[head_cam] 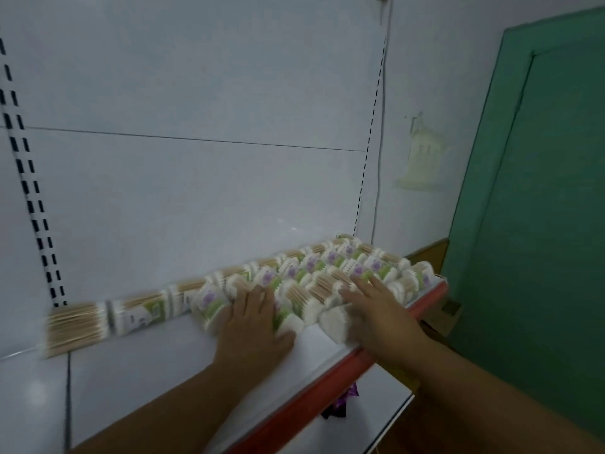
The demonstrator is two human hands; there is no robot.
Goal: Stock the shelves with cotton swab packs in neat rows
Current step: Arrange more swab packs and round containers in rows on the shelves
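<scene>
Several cotton swab packs [330, 267], with wooden sticks, white tips and green-and-purple labels, lie in rows on the right part of a white shelf [147, 371]. One row runs along the back panel to a pack at the far left [77, 326]. My left hand [253, 326] lies flat, fingers spread, on the packs at the left end of the front rows. My right hand [376, 306] rests flat with fingers apart on the packs near the shelf's front edge. Neither hand grips a pack. The picture is blurred.
The shelf has a red front strip [327, 385] and a white back panel with slotted uprights [29, 191]. A lower white shelf [376, 421] shows beneath, with a purple wrapper on it. A green door [540, 224] stands to the right.
</scene>
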